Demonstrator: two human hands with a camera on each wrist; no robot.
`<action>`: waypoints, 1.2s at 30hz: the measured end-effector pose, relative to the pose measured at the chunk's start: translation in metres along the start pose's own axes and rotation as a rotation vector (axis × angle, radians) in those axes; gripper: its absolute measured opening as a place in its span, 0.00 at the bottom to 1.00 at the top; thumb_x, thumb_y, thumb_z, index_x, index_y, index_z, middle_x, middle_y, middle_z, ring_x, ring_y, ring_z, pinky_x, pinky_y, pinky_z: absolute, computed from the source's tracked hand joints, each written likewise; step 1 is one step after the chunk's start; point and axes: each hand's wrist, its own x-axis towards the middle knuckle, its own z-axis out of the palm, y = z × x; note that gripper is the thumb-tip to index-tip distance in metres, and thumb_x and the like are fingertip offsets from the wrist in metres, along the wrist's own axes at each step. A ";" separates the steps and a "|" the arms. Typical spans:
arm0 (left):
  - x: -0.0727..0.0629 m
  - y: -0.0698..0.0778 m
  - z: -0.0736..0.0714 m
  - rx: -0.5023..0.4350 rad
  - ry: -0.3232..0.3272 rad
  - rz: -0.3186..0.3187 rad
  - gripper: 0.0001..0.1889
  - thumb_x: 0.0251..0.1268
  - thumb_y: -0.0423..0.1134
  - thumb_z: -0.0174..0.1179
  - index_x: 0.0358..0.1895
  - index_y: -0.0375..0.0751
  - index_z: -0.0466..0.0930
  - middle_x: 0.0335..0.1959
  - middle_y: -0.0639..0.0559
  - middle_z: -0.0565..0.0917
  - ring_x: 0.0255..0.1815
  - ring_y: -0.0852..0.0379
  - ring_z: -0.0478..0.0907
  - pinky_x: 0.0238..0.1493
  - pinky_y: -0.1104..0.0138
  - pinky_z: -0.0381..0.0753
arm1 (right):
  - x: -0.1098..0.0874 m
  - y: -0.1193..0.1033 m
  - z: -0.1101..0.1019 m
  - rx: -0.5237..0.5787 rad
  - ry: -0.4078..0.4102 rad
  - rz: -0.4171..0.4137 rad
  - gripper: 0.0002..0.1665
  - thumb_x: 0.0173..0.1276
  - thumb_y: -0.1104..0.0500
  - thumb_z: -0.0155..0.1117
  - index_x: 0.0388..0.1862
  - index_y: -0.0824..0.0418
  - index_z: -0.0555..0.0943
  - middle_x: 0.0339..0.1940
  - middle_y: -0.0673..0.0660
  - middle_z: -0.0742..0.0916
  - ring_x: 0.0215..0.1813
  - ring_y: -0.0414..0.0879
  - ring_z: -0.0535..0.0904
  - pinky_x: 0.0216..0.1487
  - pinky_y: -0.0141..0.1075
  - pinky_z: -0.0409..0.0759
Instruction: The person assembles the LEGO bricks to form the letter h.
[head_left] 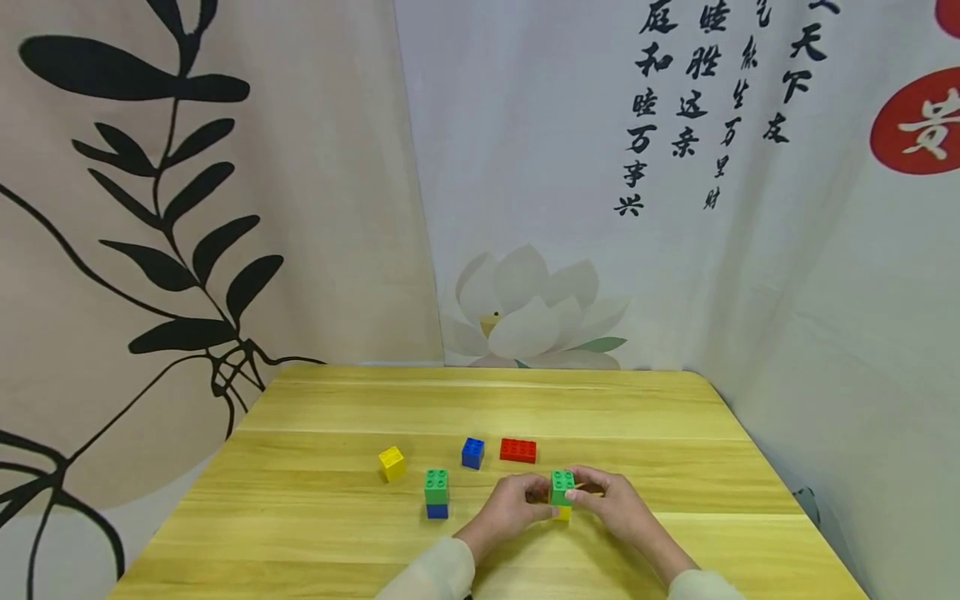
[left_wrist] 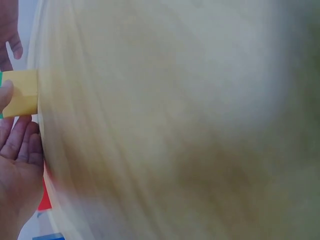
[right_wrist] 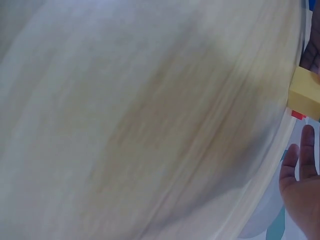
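Observation:
In the head view, a green brick (head_left: 562, 487) sits on top of a yellow brick (head_left: 562, 514). My left hand (head_left: 516, 502) pinches the yellow brick from the left, its thumb across the near side; in the left wrist view that thumb (left_wrist: 5, 95) overlaps the yellow block (left_wrist: 24, 93). From the other side, my right hand (head_left: 611, 503) holds the green brick, with the thumb at its right edge and the index finger behind. In the right wrist view, other fingers of the right hand (right_wrist: 303, 192) stretch out beside the yellow block (right_wrist: 304, 92).
Left of the hands stands a green brick (head_left: 437, 486) on a blue brick (head_left: 437, 511). Farther back lie a loose yellow brick (head_left: 392, 463), a blue brick (head_left: 472, 452) and a longer red brick (head_left: 518, 451). A printed curtain hangs behind the wooden table (head_left: 315, 533).

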 end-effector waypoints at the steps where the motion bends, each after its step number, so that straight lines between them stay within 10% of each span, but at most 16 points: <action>1: 0.000 0.001 0.000 0.002 -0.001 -0.003 0.16 0.58 0.37 0.73 0.50 0.41 0.85 0.39 0.60 0.84 0.41 0.60 0.79 0.46 0.66 0.80 | 0.000 0.000 0.000 0.001 -0.002 -0.001 0.27 0.68 0.48 0.68 0.61 0.60 0.80 0.48 0.54 0.86 0.51 0.51 0.80 0.49 0.48 0.81; 36: -0.010 0.005 -0.012 0.003 0.014 -0.018 0.13 0.61 0.38 0.70 0.49 0.44 0.86 0.44 0.53 0.85 0.41 0.61 0.79 0.45 0.63 0.81 | 0.002 0.000 0.008 0.052 0.035 0.021 0.26 0.68 0.50 0.68 0.61 0.60 0.80 0.50 0.53 0.85 0.53 0.51 0.79 0.50 0.48 0.80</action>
